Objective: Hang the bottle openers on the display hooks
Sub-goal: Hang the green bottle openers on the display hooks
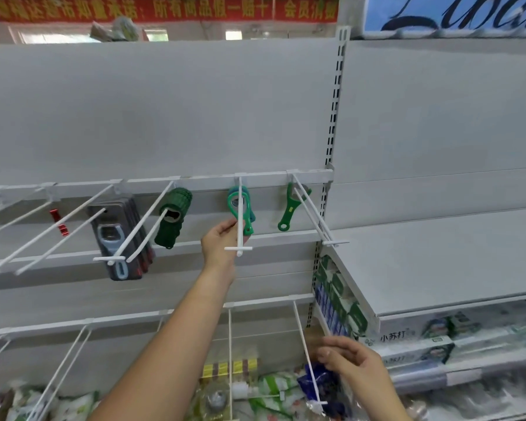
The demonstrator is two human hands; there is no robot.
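Far back on the hook [238,248], left hand [220,241] pinches the green opener [249,224]; right hand [351,361] fingers unclear.

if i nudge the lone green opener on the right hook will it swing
The green opener hangs by its top end on a thin wire hook, so it would likely swing. It looks flat and slim, so probably light and stiff.

Glossy green plastic bottle openers [240,208], white-coated wire display hooks [240,220], matt grey panel [164,110]
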